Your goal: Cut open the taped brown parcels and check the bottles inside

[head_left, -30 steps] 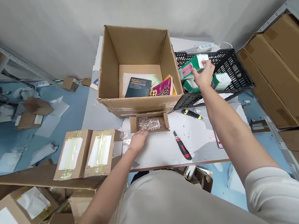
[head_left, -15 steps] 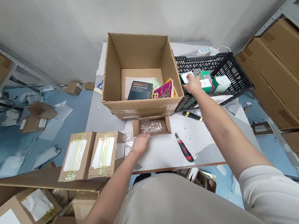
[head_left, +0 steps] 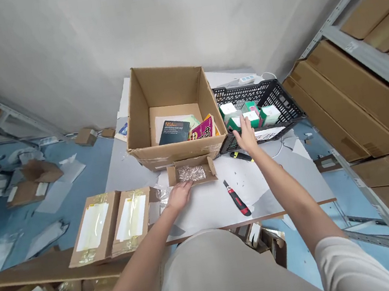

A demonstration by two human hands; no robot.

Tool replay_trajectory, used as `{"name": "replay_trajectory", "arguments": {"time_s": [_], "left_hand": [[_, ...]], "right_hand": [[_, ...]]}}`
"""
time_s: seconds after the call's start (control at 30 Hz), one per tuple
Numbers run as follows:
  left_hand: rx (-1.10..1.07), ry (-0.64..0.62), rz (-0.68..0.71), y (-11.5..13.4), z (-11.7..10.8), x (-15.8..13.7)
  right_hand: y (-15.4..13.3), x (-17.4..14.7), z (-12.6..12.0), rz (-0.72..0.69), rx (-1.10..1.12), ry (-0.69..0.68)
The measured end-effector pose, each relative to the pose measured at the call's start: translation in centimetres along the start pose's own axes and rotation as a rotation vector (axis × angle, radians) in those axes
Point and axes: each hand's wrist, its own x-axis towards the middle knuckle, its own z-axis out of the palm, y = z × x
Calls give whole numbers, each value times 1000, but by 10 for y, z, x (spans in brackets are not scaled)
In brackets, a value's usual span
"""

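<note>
At the front left of a small open cardboard box (head_left: 206,175), my left hand (head_left: 179,197) grips its near wall, fingertips over the rim. Clear bubble wrap (head_left: 190,172) lies inside it. My right hand (head_left: 247,138) is at the near left edge of a black plastic crate (head_left: 285,101), closed around a green-and-white box (head_left: 234,123), with the thumb on the near side. Its fingers partly cover that box. Several similar green-and-white boxes (head_left: 270,115) sit in the crate. A red-and-black utility knife (head_left: 238,198) lies on the table between my hands.
A large open carton (head_left: 176,151) with books (head_left: 174,131) stands behind the small box. A yellow-and-black cutter (head_left: 241,156) lies before the crate. Two taped, labelled parcels (head_left: 129,220) stand at left. Shelves of cartons (head_left: 343,107) rise on the right. Scraps litter the floor.
The view has shifted, tilting upward. My right hand has drawn back toward the crate's near edge, and a green-and-white box now shows at its fingers. My left hand stays at the small box.
</note>
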Motion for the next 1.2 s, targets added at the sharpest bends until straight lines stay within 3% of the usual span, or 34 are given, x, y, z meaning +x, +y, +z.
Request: {"name": "replay_trajectory", "arguments": {"time_s": [0.1, 0.17, 0.23, 0.33, 0.4, 0.47, 0.57, 0.73, 1.0, 1.1, 1.2], "left_hand": [[-13, 73, 5, -4, -1, -3], [-35, 160, -26, -6, 1, -12], [-76, 310, -107, -6, 8, -25], [-200, 474, -333, -4, 28, -51], [-278, 364, -524, -2, 43, -65], [-284, 156, -689, -5, 54, -72], [-258, 13, -757, -17, 58, -66], [-461, 135, -844, -40, 50, -34], [-666, 438, -898, -32, 48, -20], [-914, 536, -867, -38, 43, -15], [-1222, 471, -826, -51, 40, -3]], "right_hand": [[-1, -58, 2, -82, 119, 202], [-1, -101, 12, -108, 211, 202], [0, -136, 29, -36, 313, 74], [-2, -163, 56, 209, 511, -193], [-6, -163, 71, 360, 640, -324], [-11, -155, 83, 439, 716, -424], [-19, -144, 95, 439, 745, -542], [-38, -146, 102, 467, 823, -559], [-49, -161, 102, 669, 850, -345], [-48, -166, 106, 826, 1035, -328], [-55, -170, 115, 932, 1166, -298]]}}
